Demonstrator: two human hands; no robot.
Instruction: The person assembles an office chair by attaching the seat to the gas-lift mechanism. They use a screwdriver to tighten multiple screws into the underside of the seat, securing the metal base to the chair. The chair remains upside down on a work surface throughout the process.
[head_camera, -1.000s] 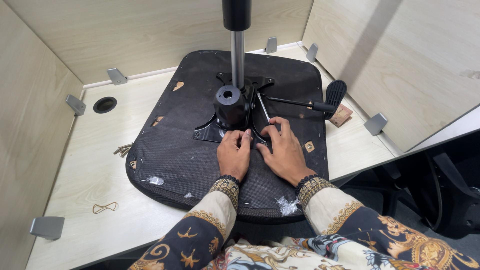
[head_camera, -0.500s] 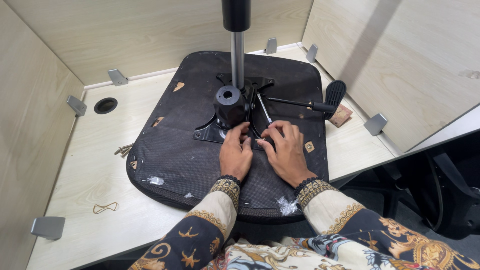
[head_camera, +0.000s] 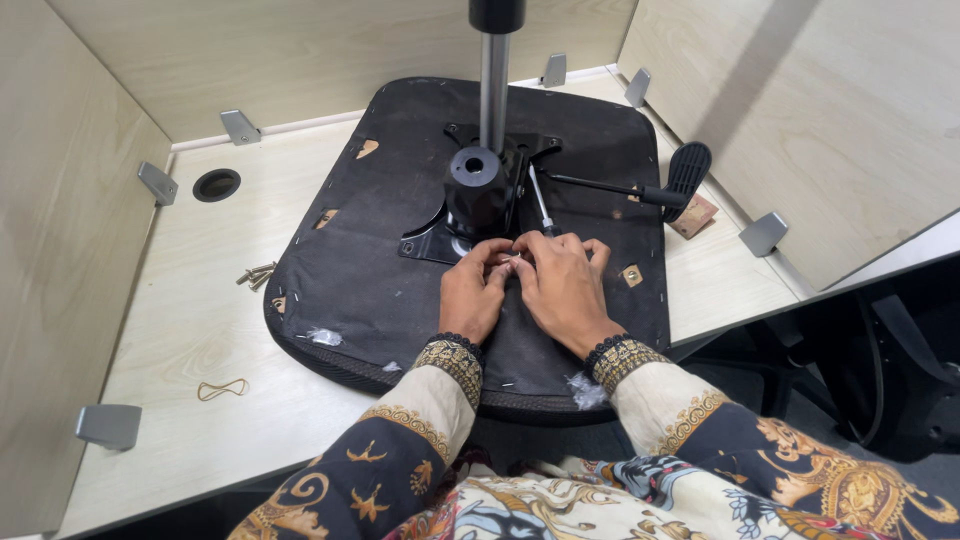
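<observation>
Head view: fingertips of left hand (head_camera: 473, 297) and right hand (head_camera: 562, 283) together on mechanism plate (head_camera: 440, 238) edge.

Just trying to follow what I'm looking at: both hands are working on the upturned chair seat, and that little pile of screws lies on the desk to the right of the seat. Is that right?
Not quite. The head view shows the screws on the desk to the left of the chair seat, not the right. The rest holds: the left hand and right hand meet on the seat beside its black metal plate.
</observation>
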